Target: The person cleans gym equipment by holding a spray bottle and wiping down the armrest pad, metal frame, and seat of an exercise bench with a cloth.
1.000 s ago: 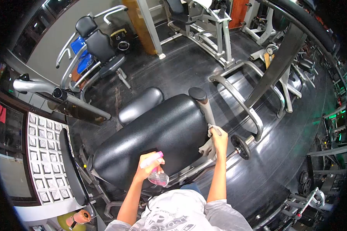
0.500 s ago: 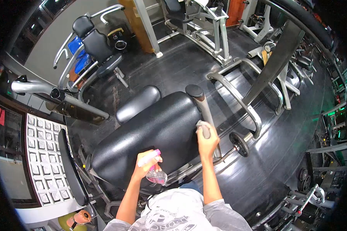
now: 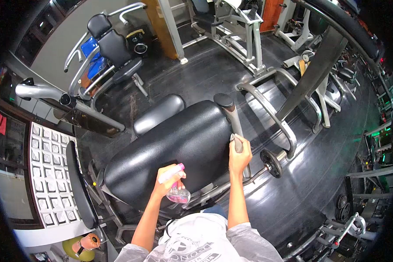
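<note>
A pink and clear spray bottle [image 3: 178,195] is in my left hand [image 3: 165,183], whose fingers wrap round its neck over the near edge of the black padded bench [image 3: 170,144]. At the bench's right end, my right hand [image 3: 240,157] is closed on a bunched grey cloth [image 3: 238,144], beside the grey metal post [image 3: 234,120] with its round black cap. Most of the cloth is hidden inside the fist.
Beyond the bench lies a smaller black pad [image 3: 159,114]. A weight plate [image 3: 270,163] on a bar stands right of my right hand. A seated machine [image 3: 113,48] is at the back left, and a curved metal frame [image 3: 270,109] is at the right.
The cloth hung loose below my right hand beside the post; now it is bunched in the fist, which has shifted slightly left overall. My left hand still holds the bottle in nearly the same place.
</note>
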A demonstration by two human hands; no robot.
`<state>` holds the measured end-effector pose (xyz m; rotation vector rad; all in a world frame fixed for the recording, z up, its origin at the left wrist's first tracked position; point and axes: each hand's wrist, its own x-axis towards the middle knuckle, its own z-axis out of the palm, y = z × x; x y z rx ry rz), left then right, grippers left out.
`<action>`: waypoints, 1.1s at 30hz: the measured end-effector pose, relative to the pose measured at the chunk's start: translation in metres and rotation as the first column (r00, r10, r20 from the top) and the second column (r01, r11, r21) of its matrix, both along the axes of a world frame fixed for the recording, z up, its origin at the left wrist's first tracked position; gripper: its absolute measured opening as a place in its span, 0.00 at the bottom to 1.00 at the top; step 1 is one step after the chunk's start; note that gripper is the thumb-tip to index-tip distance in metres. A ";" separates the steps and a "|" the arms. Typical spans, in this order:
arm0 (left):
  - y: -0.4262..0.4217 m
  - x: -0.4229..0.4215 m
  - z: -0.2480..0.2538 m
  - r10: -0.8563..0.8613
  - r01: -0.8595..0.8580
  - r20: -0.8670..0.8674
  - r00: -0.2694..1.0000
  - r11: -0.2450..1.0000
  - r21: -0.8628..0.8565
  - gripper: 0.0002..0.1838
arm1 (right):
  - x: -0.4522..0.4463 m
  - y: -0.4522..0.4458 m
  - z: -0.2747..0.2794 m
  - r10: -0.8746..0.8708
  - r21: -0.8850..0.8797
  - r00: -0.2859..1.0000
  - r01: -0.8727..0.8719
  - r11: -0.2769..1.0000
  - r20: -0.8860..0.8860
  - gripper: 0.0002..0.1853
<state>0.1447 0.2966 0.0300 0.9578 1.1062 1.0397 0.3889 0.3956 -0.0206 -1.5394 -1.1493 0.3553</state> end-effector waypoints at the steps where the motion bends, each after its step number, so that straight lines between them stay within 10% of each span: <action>1: 0.000 0.000 -0.001 0.001 -0.001 -0.002 1.000 1.000 0.011 0.08 | -0.005 -0.001 0.001 -0.027 0.014 1.000 0.027 1.000 -0.014 0.10; 9: -0.001 0.001 -0.006 0.010 -0.011 0.007 1.000 0.999 0.043 0.08 | -0.042 -0.064 -0.012 0.410 0.021 0.907 -0.413 0.910 0.094 0.16; 27: -0.022 0.041 0.006 0.180 -0.198 -0.384 0.906 0.980 -0.007 0.15 | -0.019 -0.034 -0.004 0.101 -0.131 0.971 -0.132 0.982 -0.217 0.11; 33: -0.037 0.022 0.007 0.167 -0.173 -0.340 0.926 0.985 0.012 0.12 | -0.066 -0.066 0.006 0.336 -0.002 0.937 -0.337 0.941 -0.097 0.12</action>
